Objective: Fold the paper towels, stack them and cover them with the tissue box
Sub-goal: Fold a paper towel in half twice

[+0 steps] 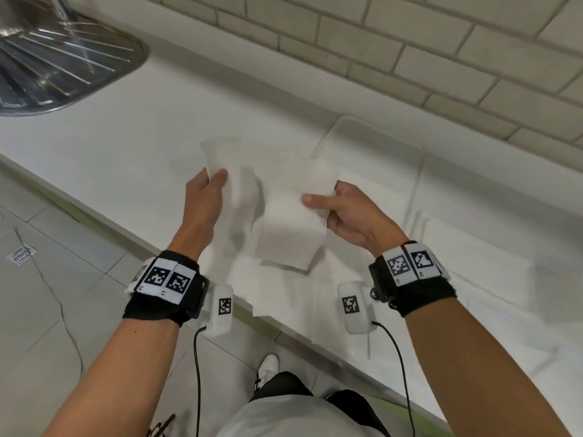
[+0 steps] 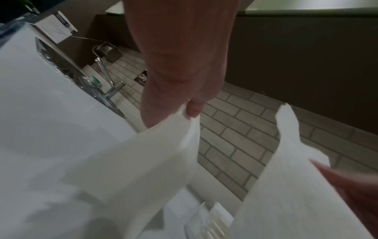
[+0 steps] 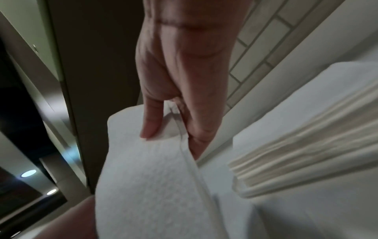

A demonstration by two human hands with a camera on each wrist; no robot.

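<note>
I hold one white paper towel (image 1: 284, 216) in the air above the white counter (image 1: 126, 146). My left hand (image 1: 211, 181) pinches its upper left corner between thumb and fingers, which the left wrist view (image 2: 190, 111) shows close up. My right hand (image 1: 321, 206) pinches the right edge, thumb on top and fingers behind. The towel (image 2: 143, 161) sags and bends between the two hands, and its free end hangs toward the counter edge. In the right wrist view the right hand (image 3: 167, 129) grips two layers of the towel (image 3: 153, 177). A white rounded box shape (image 1: 375, 143) lies near the wall; I cannot tell if it is the tissue box.
More white sheets (image 1: 467, 247) lie flat on the counter to the right. A layered cream stack (image 3: 306, 153) sits beside my right hand. A steel sink drainboard (image 1: 63, 58) is at the far left. The tiled wall (image 1: 410, 42) runs behind, and the floor (image 1: 47, 263) drops away at left.
</note>
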